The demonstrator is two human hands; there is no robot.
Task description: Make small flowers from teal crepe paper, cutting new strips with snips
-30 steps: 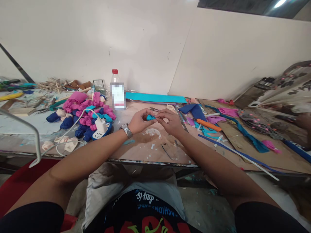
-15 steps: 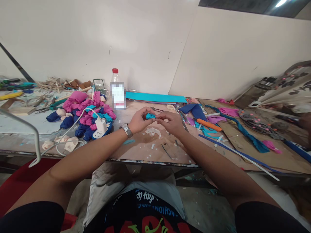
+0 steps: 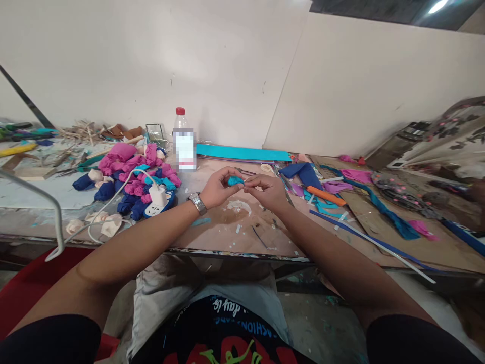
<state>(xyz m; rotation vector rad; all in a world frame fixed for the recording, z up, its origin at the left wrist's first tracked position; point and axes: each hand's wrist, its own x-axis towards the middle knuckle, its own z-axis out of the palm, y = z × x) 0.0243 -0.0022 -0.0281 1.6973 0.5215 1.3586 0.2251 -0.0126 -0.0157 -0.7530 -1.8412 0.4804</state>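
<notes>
Both my hands meet over the middle of the brown worktable. My left hand, a watch on its wrist, is closed around a small rolled turquoise piece. My right hand pinches at the right end of that same piece with thumb and fingertips. White dried glue smears lie on the table just under the hands.
A heap of pink, navy and turquoise rolled pieces with a white power strip lies at left. A plastic bottle and a turquoise sheet stand behind. Blue, purple and orange strips scatter to the right.
The turquoise piece has turned slightly between my fingers and my right hand's pinch has shifted a little. Otherwise nothing moved.
</notes>
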